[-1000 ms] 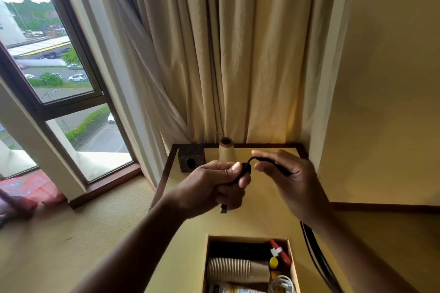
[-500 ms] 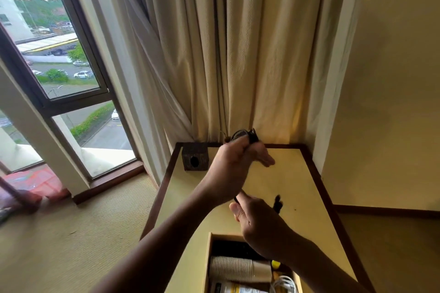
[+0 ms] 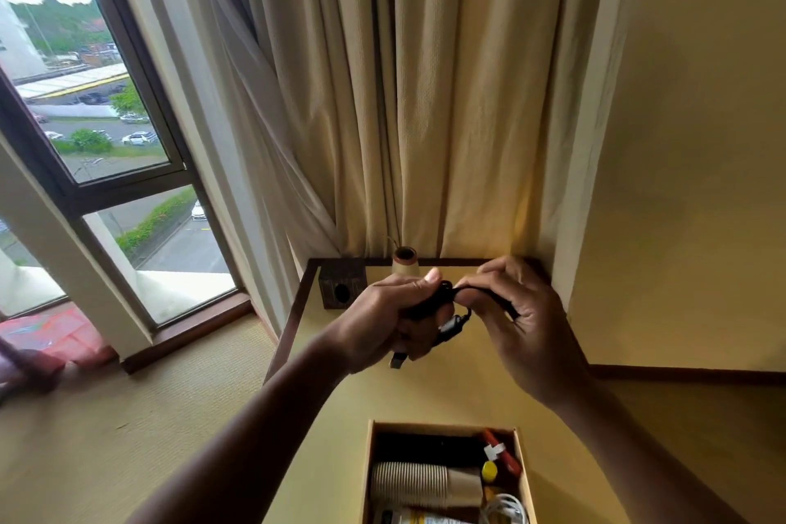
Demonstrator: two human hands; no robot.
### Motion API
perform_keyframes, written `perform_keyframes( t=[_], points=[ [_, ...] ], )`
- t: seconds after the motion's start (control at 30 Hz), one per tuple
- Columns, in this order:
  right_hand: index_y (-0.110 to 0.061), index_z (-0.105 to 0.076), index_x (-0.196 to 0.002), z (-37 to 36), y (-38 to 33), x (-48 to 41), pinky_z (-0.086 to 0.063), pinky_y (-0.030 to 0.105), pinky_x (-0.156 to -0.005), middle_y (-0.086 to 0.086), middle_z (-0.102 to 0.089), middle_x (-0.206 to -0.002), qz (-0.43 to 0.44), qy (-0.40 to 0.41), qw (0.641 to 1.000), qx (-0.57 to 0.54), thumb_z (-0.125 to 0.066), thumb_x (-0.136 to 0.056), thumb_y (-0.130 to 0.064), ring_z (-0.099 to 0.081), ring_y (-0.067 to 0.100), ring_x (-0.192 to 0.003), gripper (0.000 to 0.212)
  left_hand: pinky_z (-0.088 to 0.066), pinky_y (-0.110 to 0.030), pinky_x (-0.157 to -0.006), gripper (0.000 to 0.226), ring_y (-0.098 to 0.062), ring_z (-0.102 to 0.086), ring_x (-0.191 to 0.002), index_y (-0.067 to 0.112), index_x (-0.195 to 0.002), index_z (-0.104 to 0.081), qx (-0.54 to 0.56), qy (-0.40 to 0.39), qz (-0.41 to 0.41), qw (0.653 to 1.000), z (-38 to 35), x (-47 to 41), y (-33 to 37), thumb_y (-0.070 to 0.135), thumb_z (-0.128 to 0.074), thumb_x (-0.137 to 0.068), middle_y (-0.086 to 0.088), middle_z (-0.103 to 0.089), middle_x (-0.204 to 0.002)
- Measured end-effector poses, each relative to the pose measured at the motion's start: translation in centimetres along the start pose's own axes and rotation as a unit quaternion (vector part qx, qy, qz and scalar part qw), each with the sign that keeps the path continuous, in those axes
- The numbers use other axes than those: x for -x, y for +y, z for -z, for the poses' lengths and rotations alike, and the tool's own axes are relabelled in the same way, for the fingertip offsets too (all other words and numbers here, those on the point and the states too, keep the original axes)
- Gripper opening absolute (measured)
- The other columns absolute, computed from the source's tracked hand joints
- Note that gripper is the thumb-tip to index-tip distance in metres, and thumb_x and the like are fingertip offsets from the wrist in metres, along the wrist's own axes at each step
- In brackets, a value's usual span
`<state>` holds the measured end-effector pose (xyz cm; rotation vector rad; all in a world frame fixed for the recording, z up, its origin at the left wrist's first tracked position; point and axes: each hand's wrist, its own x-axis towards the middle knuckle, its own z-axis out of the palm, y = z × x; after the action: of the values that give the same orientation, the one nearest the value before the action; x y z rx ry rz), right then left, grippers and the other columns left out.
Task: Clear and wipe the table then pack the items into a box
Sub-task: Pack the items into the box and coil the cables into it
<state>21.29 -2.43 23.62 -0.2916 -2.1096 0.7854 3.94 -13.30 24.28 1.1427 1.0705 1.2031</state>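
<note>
Above the yellow table [image 3: 425, 391], both hands hold a coiled black cable [image 3: 446, 313]. My left hand [image 3: 391, 323] grips the bundled coil, and a plug end sticks out below the fist. My right hand [image 3: 519, 323] pinches a loop of the same cable beside the left thumb. At the table's near edge stands an open cardboard box [image 3: 369, 472] with a stack of paper cups [image 3: 410, 483], a white cable [image 3: 504, 508], a red item and a yellow-capped item inside.
A small dark wooden cube [image 3: 342, 289] with a round hole and a tan cone-shaped vase [image 3: 405, 264] stand at the table's back edge against the cream curtain [image 3: 425, 98]. A window is at left, a wall at right, carpet below.
My left hand has come down from the curtain to mid-table. My right hand rose from near the box and now pinches the cable loop beside it.
</note>
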Motion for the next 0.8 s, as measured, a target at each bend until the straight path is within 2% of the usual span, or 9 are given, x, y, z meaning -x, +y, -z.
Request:
perform_keyframes(
  t=[0.07, 0.2, 0.3, 0.4, 0.5, 0.57, 0.63, 0.73, 0.8],
  points=[
    [-0.008, -0.075, -0.104, -0.5, -0.5, 0.3, -0.048, 0.008, -0.083, -0.004, -0.071, -0.104, -0.056, 0.016, 0.995, -0.085, -0.063, -0.094, -0.017, -0.065, 0.003, -0.103, 0.017, -0.023, -0.028, -0.046, 0.046, -0.013, -0.021, -0.045, 0.013, -0.078, -0.054, 0.051, 0.006, 0.0, 0.999, -0.4, -0.3, -0.1, 0.046, -0.038, -0.107, 0.0, -0.026, -0.057],
    [-0.011, -0.07, -0.102, -2.6, -1.4, 1.0, -0.057, 0.02, -0.077, -0.004, -0.074, -0.088, -0.141, 0.086, 0.969, -0.183, -0.054, -0.099, -0.022, -0.072, 0.012, -0.091, 0.02, -0.021, -0.028, -0.044, 0.046, -0.016, -0.017, -0.044, 0.015, -0.072, -0.051, 0.086, 0.036, 0.017, 0.995, -1.1, -0.8, 0.1, 0.044, -0.043, -0.107, -0.001, -0.022, -0.055],
    [-0.012, -0.065, -0.102, -4.1, -1.5, 1.2, -0.057, 0.02, -0.07, -0.005, -0.071, -0.083, -0.17, 0.135, 0.962, -0.165, -0.048, -0.102, -0.025, -0.07, 0.009, -0.082, 0.021, -0.028, -0.025, -0.042, 0.043, -0.012, -0.029, -0.041, 0.013, -0.072, -0.056, 0.077, 0.16, 0.035, 0.983, -2.6, -1.3, 0.2, 0.038, -0.048, -0.106, 0.003, -0.039, -0.05],
    [-0.012, -0.059, -0.107, -5.0, -0.9, 1.2, -0.054, 0.017, -0.058, -0.005, -0.07, -0.082, -0.174, 0.155, 0.966, -0.111, -0.046, -0.103, -0.029, -0.069, 0.005, -0.073, 0.022, -0.035, -0.024, -0.041, 0.037, -0.01, -0.041, -0.041, 0.008, -0.082, -0.064, 0.024, 0.293, -0.012, 0.956, -4.1, -1.9, -0.5, 0.034, -0.053, -0.105, 0.003, -0.052, -0.053],
    [-0.012, -0.054, -0.115, -5.2, -0.5, 1.0, -0.059, 0.022, -0.056, -0.005, -0.071, -0.087, -0.177, 0.154, 0.968, -0.086, -0.044, -0.1, -0.039, -0.071, 0.003, -0.075, 0.032, -0.041, -0.024, -0.04, 0.04, -0.009, -0.052, -0.044, 0.004, -0.085, -0.069, -0.053, 0.351, -0.066, 0.933, -5.1, -2.3, -1.3, 0.034, -0.052, -0.105, 0.002, -0.06, -0.056],
    [-0.01, -0.054, -0.116, -5.2, -0.3, 0.9, -0.061, 0.023, -0.058, -0.006, -0.071, -0.087, -0.151, 0.144, 0.975, -0.072, -0.043, -0.099, -0.041, -0.072, 0.002, -0.077, 0.038, -0.043, -0.024, -0.04, 0.041, -0.011, -0.057, -0.048, 0.006, -0.093, -0.072, -0.045, 0.341, -0.075, 0.936, -5.4, -2.3, -1.5, 0.035, -0.047, -0.107, -0.001, -0.065, -0.061],
    [-0.01, -0.055, -0.116, -5.0, 0.2, 0.8, -0.062, 0.026, -0.061, -0.004, -0.073, -0.089, -0.135, 0.122, 0.98, -0.076, -0.045, -0.1, -0.04, -0.073, 0.003, -0.081, 0.036, -0.043, -0.028, -0.044, 0.043, -0.017, -0.054, -0.051, 0.009, -0.098, -0.071, -0.004, 0.288, -0.052, 0.956, -5.1, -2.2, -1.7, 0.041, -0.044, -0.107, -0.002, -0.065, -0.063],
    [-0.013, -0.057, -0.11, -3.9, 1.1, 0.6, -0.06, 0.024, -0.064, -0.005, -0.071, -0.086, -0.127, 0.066, 0.985, -0.095, -0.049, -0.102, -0.028, -0.072, 0.006, -0.081, 0.019, -0.045, -0.028, -0.053, 0.04, -0.014, -0.04, -0.053, 0.004, -0.106, -0.065, 0.138, 0.167, 0.002, 0.976, -3.9, -1.5, -2.0, 0.038, -0.045, -0.108, 0.0, -0.046, -0.063],
    [-0.015, -0.057, -0.106, -3.1, 1.4, 0.5, -0.056, 0.023, -0.06, -0.006, -0.068, -0.083, -0.118, 0.031, 0.987, -0.107, -0.05, -0.103, -0.024, -0.07, 0.009, -0.075, 0.012, -0.047, -0.028, -0.059, 0.033, -0.014, -0.036, -0.056, 0.0, -0.112, -0.058, 0.16, 0.126, 0.007, 0.979, -3.2, -0.9, -2.0, 0.03, -0.045, -0.108, -0.001, -0.036, -0.068]
  ],
)
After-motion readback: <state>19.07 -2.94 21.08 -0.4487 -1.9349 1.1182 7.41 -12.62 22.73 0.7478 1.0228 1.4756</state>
